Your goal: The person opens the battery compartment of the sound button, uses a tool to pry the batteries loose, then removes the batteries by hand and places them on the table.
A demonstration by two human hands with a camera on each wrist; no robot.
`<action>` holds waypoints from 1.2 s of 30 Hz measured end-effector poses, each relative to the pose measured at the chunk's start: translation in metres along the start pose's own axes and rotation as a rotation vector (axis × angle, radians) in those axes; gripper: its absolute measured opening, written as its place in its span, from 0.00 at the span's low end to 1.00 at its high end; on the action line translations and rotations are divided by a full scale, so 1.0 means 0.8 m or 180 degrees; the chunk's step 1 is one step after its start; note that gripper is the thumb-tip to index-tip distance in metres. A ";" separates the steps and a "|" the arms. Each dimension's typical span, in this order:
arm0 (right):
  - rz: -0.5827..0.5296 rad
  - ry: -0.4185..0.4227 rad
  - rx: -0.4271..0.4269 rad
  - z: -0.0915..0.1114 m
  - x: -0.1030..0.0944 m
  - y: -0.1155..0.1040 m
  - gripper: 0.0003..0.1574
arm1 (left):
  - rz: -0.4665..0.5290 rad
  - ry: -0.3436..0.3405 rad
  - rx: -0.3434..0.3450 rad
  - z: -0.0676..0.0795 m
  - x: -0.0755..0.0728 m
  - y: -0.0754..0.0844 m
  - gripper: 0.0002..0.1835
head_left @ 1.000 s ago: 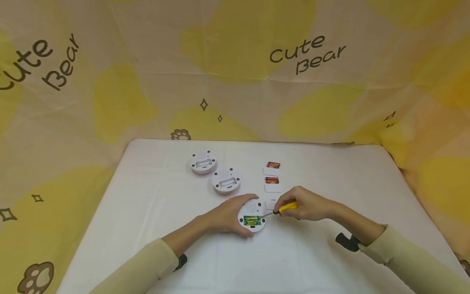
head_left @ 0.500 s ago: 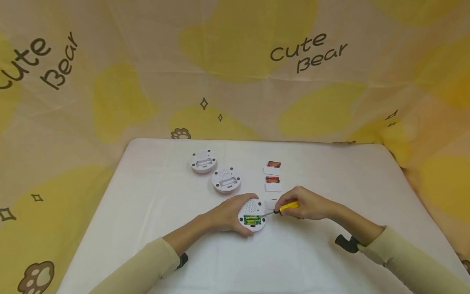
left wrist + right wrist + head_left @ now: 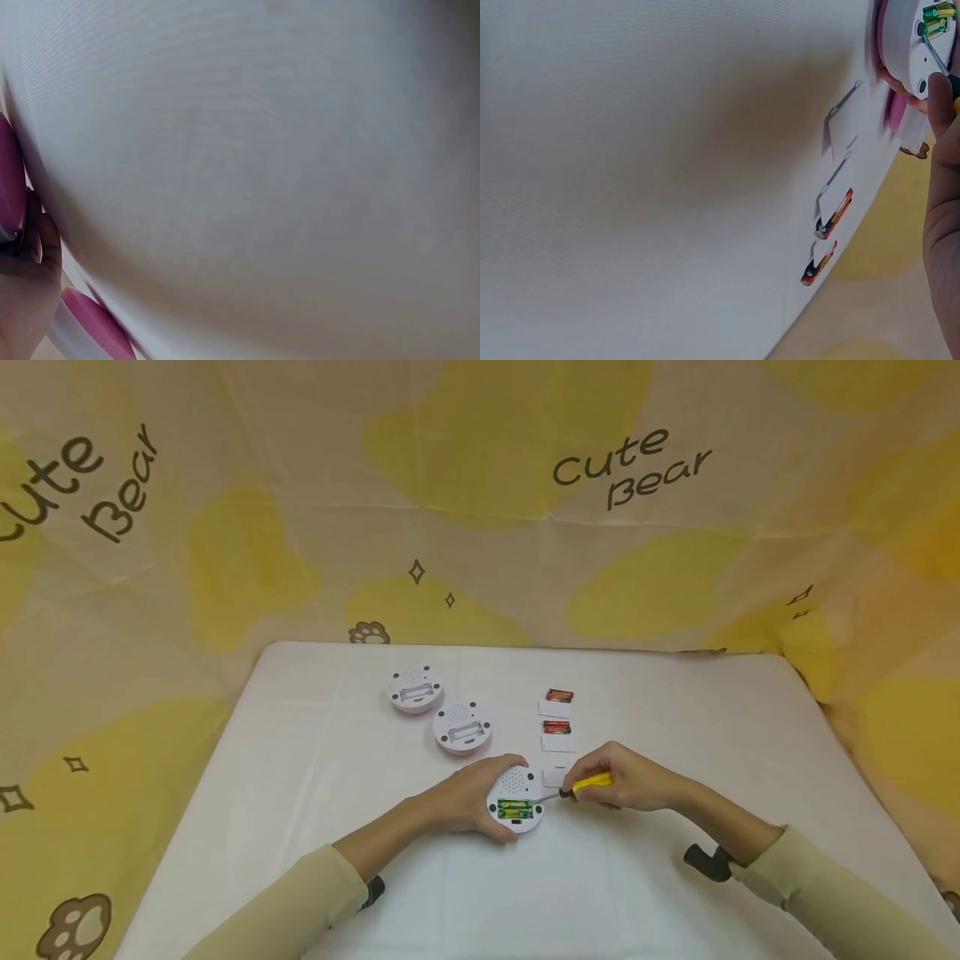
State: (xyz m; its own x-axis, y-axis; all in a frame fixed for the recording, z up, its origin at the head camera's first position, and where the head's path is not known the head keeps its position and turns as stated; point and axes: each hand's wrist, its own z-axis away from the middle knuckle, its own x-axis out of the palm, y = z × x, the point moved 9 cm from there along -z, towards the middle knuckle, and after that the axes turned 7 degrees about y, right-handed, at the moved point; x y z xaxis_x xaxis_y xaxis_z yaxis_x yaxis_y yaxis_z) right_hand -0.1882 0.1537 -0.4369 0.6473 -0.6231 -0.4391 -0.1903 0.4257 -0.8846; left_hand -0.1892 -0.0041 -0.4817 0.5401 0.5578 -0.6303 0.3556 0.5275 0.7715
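Note:
In the head view my left hand point(image 3: 476, 797) grips a round white battery-powered device point(image 3: 513, 781), thumb and fingers spread around its left side. Its underside faces up, with speaker holes and dark feet. Green batteries point(image 3: 514, 809) lie side by side in its uncovered battery bay. My right hand point(image 3: 628, 775) holds a screwdriver point(image 3: 592, 782) by its yellow handle. The metal tip reaches the right end of the batteries, as the right wrist view also shows beside the green batteries point(image 3: 939, 11). The left wrist view catches only part of the left hand point(image 3: 30, 292) and a pink body point(image 3: 10, 172).
Two similar white devices point(image 3: 462, 727) lie upside down behind the left hand, battery bays uncovered. To their right are red batteries point(image 3: 557, 727) in pairs and white battery covers point(image 3: 558, 743); one cover point(image 3: 553, 776) sits just beyond the screwdriver. A printed cloth point(image 3: 480, 527) hangs behind the table.
The right hand and screwdriver have shifted very slightly, the tip staying at the right end of the batteries. The left hand keeps its grip on the device.

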 end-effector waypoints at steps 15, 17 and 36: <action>0.0011 0.0143 -0.0170 0.004 -0.003 0.011 0.10 | -0.0040 -0.0041 -0.0008 -0.001 0.001 -0.002 0.53; -0.0015 0.0140 -0.0186 0.005 -0.002 0.012 0.10 | -0.0036 -0.0034 0.0017 -0.001 0.001 -0.002 0.53; -0.0143 0.0066 -0.0112 0.007 -0.001 0.012 0.10 | 0.0083 -0.0060 0.0030 0.000 0.000 0.000 0.51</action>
State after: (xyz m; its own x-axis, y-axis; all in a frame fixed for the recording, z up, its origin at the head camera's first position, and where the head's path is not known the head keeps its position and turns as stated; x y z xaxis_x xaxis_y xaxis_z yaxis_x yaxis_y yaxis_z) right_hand -0.1863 0.1622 -0.4441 0.6404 -0.6547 -0.4016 -0.1873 0.3740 -0.9083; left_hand -0.1897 -0.0043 -0.4815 0.5635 0.5591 -0.6082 0.3483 0.5068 0.7886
